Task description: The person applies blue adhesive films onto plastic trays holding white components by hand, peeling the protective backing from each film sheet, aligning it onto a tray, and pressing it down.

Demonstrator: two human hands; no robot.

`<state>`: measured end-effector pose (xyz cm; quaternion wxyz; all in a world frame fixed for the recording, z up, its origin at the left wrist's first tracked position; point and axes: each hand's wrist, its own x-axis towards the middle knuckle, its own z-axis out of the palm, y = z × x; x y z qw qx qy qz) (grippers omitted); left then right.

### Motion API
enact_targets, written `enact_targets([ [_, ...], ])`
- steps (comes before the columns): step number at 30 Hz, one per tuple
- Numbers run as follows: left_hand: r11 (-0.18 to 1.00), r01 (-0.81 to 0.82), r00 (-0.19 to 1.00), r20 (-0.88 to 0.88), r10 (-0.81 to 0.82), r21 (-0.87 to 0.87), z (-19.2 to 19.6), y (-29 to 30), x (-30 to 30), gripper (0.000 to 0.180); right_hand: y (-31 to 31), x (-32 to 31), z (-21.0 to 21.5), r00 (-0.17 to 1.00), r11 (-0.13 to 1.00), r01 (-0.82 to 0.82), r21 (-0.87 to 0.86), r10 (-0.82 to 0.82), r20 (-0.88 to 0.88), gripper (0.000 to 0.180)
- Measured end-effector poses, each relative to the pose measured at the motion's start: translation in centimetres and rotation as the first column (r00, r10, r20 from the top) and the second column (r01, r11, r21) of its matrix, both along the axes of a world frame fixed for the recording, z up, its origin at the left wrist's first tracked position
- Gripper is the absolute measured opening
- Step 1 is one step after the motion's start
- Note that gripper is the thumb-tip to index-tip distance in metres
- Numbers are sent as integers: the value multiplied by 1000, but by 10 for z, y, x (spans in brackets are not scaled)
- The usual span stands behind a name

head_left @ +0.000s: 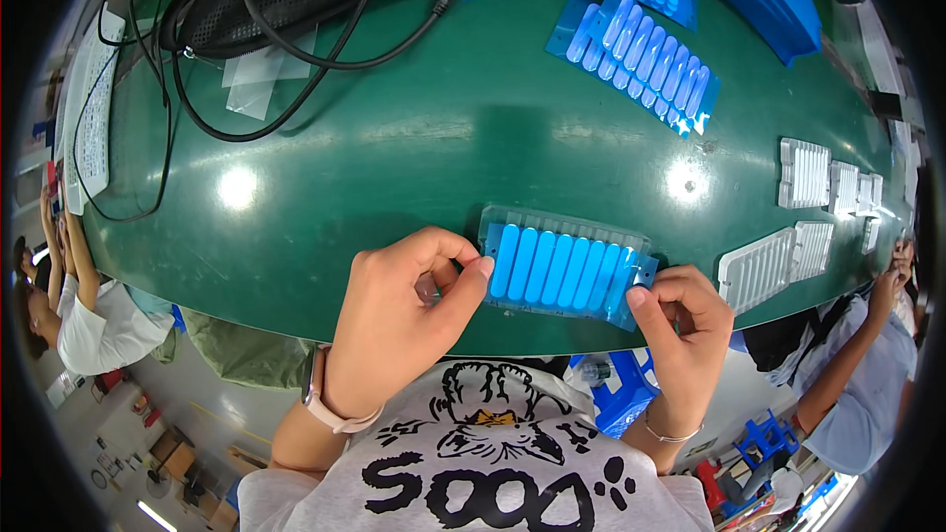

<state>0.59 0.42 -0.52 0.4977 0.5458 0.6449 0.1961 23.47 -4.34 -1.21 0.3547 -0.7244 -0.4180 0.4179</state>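
1. Holding a blue sheet (554, 268) over a clear tray (562, 220), in the head view, seems to be the step in hand: lining the sheet up with the tray. The tray's far rim shows past the sheet; whether the sheet lies flat on it or just above, I cannot tell.
2. At the tray's left end, the left hand (409, 286) pinches the sheet's edge between thumb and forefinger.
3. At the tray's right end, the right hand (685, 315) has its thumb on the sheet's corner, fingers curled behind, apparently pinching it.
4. The sheet sits a little skewed, its right end reaching past the tray's rim. My judgement is that the next move calls for a small turn to square the strips with the tray, both ends kept taut, then even pressing; letting one end go early could let it slip.
5. Beyond the tray and to its right are loose sheets (650, 57); right of the tray, spare trays (757, 271); far beyond it to the left, a black bag (227, 15) and cables (335, 63), all on the green table (394, 172).
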Motion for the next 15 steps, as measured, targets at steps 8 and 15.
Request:
enact_targets([
  [8, 995, -40, 994, 96, 49, -91, -1, 3, -5, 13, 0, -2, 1, 1000, 1000, -10, 2, 10, -20, 14],
  [15, 992, -23, 997, 65, 31, -124, 0, 6, -4, 14, 0, -1, 0, 1000, 1000, -4, -17, 4, -8, 15],
])
